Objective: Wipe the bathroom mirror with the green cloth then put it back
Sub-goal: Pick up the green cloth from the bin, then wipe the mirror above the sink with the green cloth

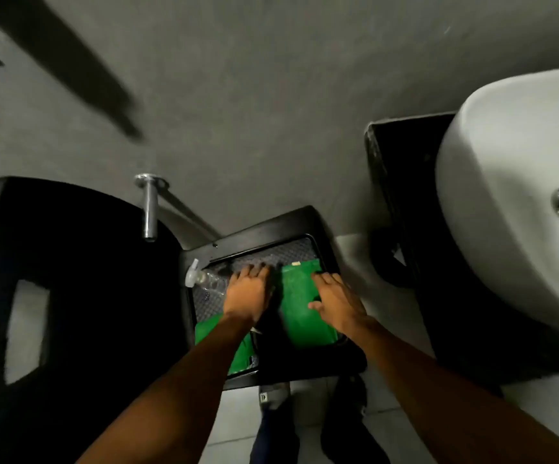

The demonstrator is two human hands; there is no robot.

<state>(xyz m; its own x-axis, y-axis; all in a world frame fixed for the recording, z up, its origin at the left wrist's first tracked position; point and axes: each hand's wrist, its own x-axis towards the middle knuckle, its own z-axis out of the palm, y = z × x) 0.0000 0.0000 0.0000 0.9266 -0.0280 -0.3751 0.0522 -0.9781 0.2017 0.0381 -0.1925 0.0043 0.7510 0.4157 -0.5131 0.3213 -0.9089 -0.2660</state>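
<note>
Hands low over a black tray (pixel 251 234) on a small stand by the grey wall, both reaching down into it. Right hand (pixel 333 301) spread flat, fingers splayed, resting on the green cloth (pixel 300 296), which lies in the right half of the tray on a dark patterned liner; nothing gripped yet. Left hand (pixel 249 291) palm down further left, fingers curled toward the far edge of the tray; whether closed on anything, impossible to tell. More green material (pixel 213 329) showing under the left forearm at the near-left corner, perhaps a second cloth or a folded part of the same one. Hard to judge the step: either fetching the cloth before wiping or laying it back afterwards, with no mirror in view to settle it. If fetching, next move calls for pinching up one edge of the cloth and lifting it clear without dragging the liner; if returning, only for smoothing it flat and drawing back. Around the tray: a clear spray bottle (pixel 204 279) lying on its side at the left edge, close enough to be knocked by the left hand; a chrome pipe (pixel 150 209) jutting from the wall above; a white basin (pixel 505 195) on a dark cabinet to the right; a black seat-like shape (pixel 70 262) at left. Feet on pale tiles below, tight quarters all round.
</note>
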